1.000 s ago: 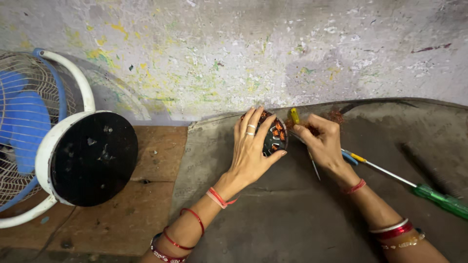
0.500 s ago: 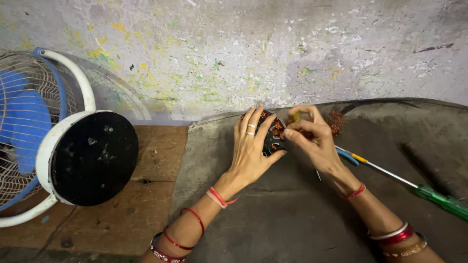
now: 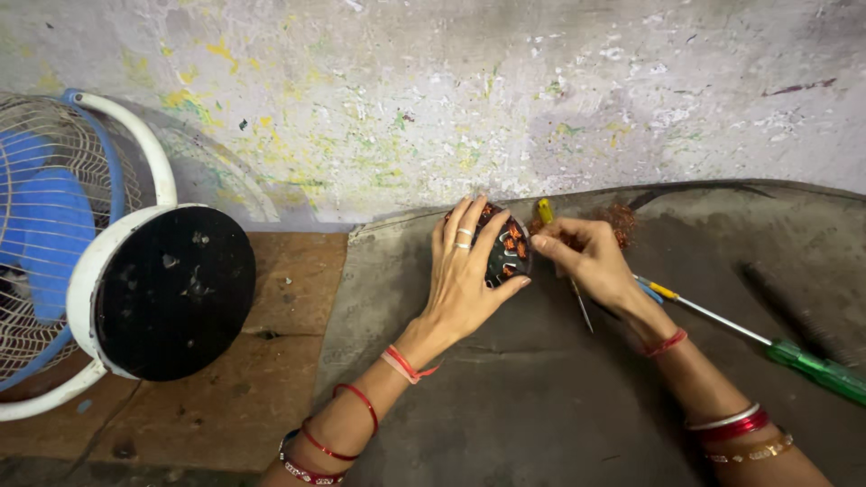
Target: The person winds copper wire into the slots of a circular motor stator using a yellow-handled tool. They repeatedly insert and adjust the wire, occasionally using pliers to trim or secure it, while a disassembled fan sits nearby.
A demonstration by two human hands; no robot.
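While the left hand presses a round motor stator flat to the grey mat by the wall, the right hand pinches a yellow-handled tool at its rim. Copper coils remain seated in several slots; loose copper wire lies just beyond, so stripping looks partly done. Green-handled screwdriver and fan untouched.

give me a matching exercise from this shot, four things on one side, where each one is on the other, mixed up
Things:
1. left hand
2. right hand
3. green-handled screwdriver
4. table fan

Places:
A. lying on the grey mat at the far right
B. lying on its side on the brown floor at the left, black base facing the camera
C. spread over the round copper-wound motor part
D. pinching at the right edge of that part, beside a small yellow-handled tool

Pairs: 1-C, 2-D, 3-A, 4-B
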